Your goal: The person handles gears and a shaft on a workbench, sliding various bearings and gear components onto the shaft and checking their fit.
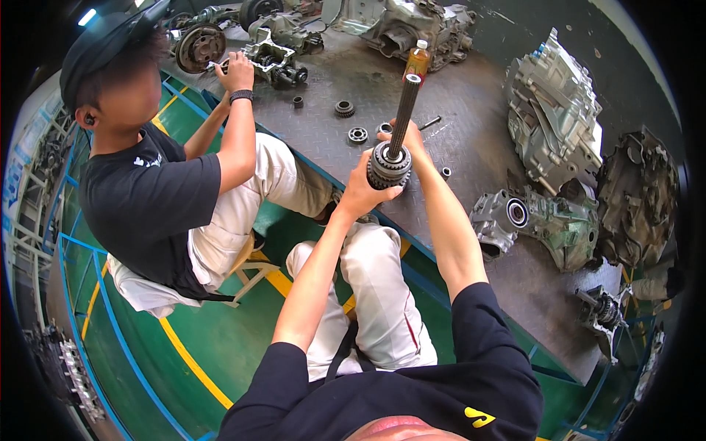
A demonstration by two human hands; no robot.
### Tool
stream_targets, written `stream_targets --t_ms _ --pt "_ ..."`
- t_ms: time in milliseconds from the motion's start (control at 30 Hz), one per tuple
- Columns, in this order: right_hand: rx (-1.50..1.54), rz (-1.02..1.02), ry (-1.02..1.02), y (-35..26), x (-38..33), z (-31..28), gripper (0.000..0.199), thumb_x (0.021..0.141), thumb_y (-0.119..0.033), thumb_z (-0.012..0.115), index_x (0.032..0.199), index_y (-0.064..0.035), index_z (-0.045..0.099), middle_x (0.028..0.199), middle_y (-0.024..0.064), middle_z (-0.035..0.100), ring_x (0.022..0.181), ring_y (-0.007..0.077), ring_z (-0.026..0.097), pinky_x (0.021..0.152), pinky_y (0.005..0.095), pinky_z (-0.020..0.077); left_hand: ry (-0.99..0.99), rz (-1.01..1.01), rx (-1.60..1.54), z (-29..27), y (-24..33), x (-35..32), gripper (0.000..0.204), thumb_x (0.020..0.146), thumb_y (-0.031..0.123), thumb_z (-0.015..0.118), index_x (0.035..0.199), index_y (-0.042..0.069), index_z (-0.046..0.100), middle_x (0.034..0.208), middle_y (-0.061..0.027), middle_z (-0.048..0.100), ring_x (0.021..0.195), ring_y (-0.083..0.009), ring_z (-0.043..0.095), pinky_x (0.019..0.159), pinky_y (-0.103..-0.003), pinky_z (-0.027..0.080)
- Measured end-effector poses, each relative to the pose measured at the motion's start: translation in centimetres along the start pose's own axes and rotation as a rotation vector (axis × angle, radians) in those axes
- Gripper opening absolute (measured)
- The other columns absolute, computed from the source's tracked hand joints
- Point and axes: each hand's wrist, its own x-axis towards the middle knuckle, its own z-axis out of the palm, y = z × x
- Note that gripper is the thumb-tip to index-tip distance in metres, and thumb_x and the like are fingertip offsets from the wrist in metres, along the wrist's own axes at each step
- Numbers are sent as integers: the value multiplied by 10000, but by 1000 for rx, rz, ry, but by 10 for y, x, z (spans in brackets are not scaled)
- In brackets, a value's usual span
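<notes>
A transmission shaft (403, 117) with long splines stands nearly upright over the bench's near edge, a stack of gears (388, 166) around its lower part. My left hand (360, 192) is closed around the gear stack, thumb along its near side. My right hand (414, 142) reaches behind the shaft, partly hidden by it; its fingertips show on the shaft's left, closed at a small metal ring (384, 128). Just left of that ring lies a bearing (358, 135), with a small gear (344, 109) beyond it. A bolt (430, 123) lies right of the shaft.
On the steel bench (471, 103), a drink bottle (417, 59) stands before a large gearbox housing (441, 29). More housings (555, 110) line the right side. At left, a seated co-worker (147, 184) handles a metal casing (272, 55). A bushing (446, 173) lies near my right forearm.
</notes>
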Motion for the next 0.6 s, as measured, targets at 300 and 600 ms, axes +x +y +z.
stream_targets --t_ms 300,600 --pt "1208 -330 -98 -116 23 -123 209 1025 -180 669 1091 16 643 1006 106 688 910 217 690 882 402 582 -27 -139 8 -4 -8 5 896 704 233 949 1437 40 472 1205 -100 722 1108 -164 659 1029 -333 511" --pt "848 -527 -302 -194 -18 -201 408 934 -162 753 1257 31 595 973 103 690 825 218 709 787 399 614 12 -10 48 -3 -9 7 874 707 282 926 1430 57 489 1237 -131 722 1139 -227 688 1044 -376 511"
